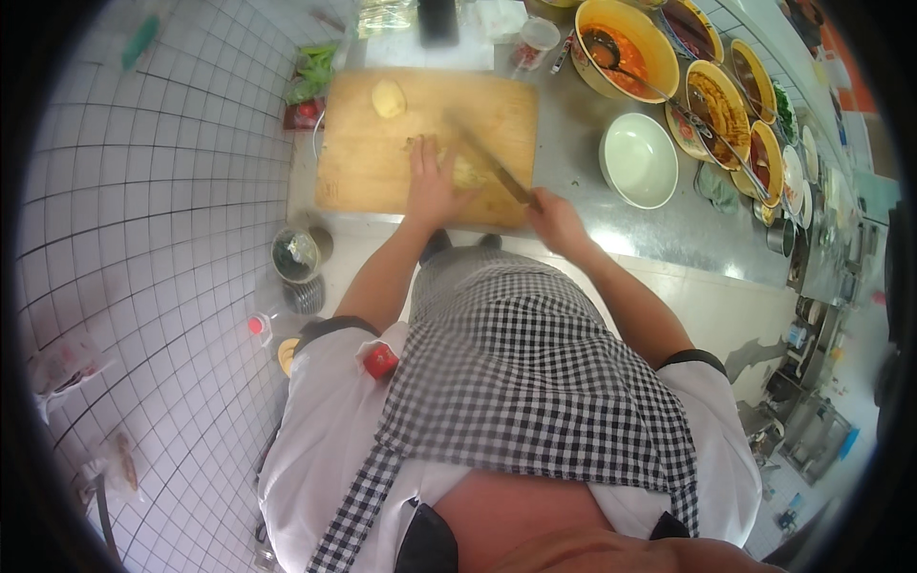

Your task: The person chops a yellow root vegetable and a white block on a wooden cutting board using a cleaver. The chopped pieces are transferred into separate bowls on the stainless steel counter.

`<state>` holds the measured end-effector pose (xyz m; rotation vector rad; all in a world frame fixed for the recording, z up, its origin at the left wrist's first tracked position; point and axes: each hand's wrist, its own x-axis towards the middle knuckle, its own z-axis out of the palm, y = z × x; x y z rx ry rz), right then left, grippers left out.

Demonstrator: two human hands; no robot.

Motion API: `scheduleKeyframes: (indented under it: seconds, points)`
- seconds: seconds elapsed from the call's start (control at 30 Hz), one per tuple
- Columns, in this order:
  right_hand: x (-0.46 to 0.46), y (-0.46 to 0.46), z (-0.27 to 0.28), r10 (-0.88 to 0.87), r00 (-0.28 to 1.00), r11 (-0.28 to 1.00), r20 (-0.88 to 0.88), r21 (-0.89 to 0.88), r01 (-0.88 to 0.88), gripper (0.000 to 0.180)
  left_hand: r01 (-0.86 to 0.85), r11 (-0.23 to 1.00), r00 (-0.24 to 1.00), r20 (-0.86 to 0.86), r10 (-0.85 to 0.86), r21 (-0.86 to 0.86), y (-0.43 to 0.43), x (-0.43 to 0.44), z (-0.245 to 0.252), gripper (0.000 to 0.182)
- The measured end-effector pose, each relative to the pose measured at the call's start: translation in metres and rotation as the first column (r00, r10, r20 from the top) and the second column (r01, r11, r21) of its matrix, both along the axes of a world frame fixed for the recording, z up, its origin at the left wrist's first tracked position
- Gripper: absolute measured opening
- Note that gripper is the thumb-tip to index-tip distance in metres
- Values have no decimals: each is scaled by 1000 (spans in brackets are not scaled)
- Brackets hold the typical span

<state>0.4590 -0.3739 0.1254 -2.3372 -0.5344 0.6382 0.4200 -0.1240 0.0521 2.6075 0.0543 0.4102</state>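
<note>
A wooden cutting board (358, 157) lies on a steel counter. My left hand (433, 183) rests on the board with its fingers apart, beside some pale yellow pieces (467, 175) that may be cut potato. In my right hand (555, 220) is the handle of a kitchen knife (494, 163); the blade points up and left across the board, and its tip is blurred. What looks like a peeled potato (389, 98) sits near the board's upper left corner, beyond my left hand.
Right of the board stands a pale green bowl (640, 161). Yellow basins of sauce, one a red-sauce basin (663, 43) with a ladle, line the back right. A lidded plastic jar (536, 44) is behind the board; green vegetables (314, 71) lie left. A tiled wall (179, 215) rises at left.
</note>
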Motion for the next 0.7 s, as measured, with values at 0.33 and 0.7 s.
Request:
scheduleKeyframes:
  seconds: [0.33, 0.7]
  points:
    - [6, -39, -18, -269, 824, 957, -499, -40, 287, 24, 150, 985, 987, -51, -155, -82, 7, -1, -11, 73]
    - [-21, 28, -47, -108, 800, 971, -590, 112, 213, 26, -193, 970, 978, 47, 201, -146, -32, -5, -20, 66]
